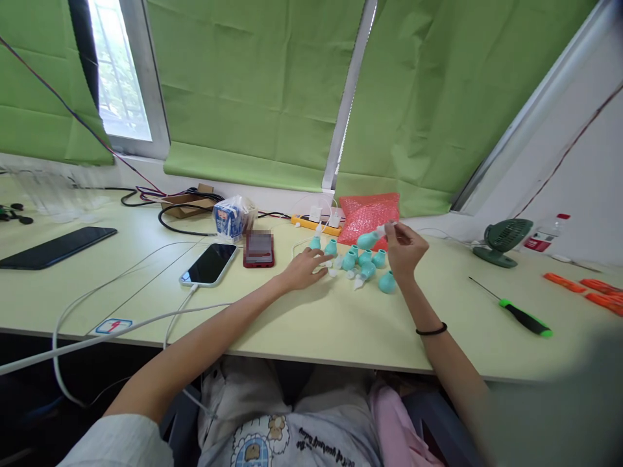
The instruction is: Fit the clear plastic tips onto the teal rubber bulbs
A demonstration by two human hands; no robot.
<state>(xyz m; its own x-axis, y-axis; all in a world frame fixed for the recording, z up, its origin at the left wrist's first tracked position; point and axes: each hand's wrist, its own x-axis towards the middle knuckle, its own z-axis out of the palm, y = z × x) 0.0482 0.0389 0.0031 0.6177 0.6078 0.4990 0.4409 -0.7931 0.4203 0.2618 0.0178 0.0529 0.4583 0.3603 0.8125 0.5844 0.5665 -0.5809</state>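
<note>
Head view: right hand [407,251], right of center, pinches a white nozzle [381,231] at the fingertips; a teal bulb [367,241] sits on the nozzle's other end, to the left, held above the surface [292,324]. Left hand [302,270], center, palm down, fingers spread at small white parts [332,272]; can't tell if it grips one. Loose teal bulbs [348,261] are grouped between the hands, one alone just left of the right wrist. One bulb at the group's lower edge lies tilted, nozzle pointing lower left. Pink bubble-wrap pouch [370,211] behind the group. Red phone [259,250] and white-edged phone [210,264] left of center; green-black screwdriver [523,316] at right.
</note>
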